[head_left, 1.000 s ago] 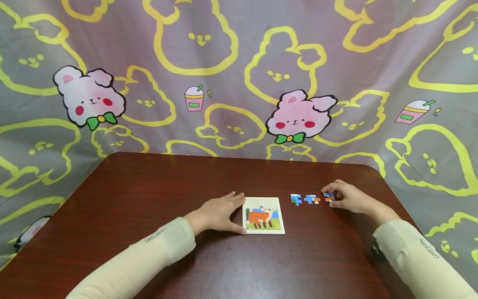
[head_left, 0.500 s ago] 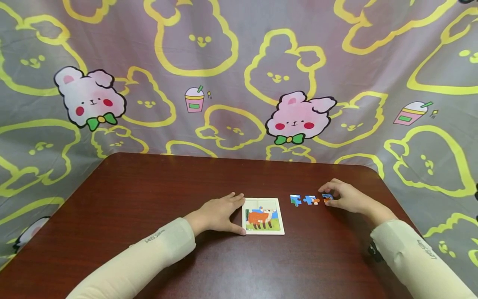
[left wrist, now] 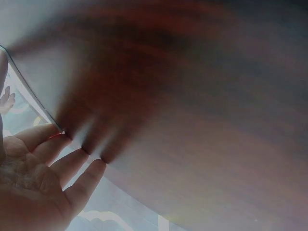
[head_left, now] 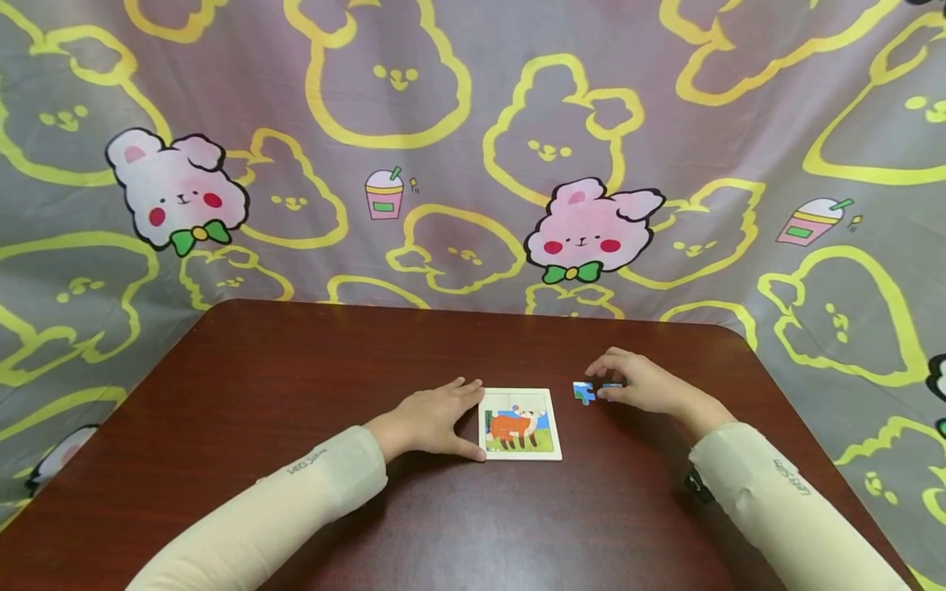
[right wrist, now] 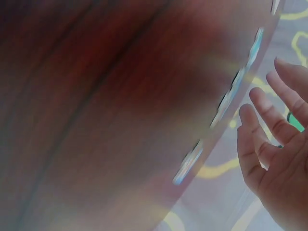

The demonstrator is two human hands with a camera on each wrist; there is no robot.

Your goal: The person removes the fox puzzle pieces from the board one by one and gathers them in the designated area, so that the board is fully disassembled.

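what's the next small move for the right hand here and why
Probably ease the right hand left and pinch the puzzle piece nearest the puzzle frame. That hand appears to hold nothing, the piece lies loose on the table, and the frame's top strip looks unfilled. The left hand touches the frame's left edge, which should help steady it.

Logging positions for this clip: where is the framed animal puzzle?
In the head view, just right of centre, the framed puzzle lies between the left hand and the loose pieces.
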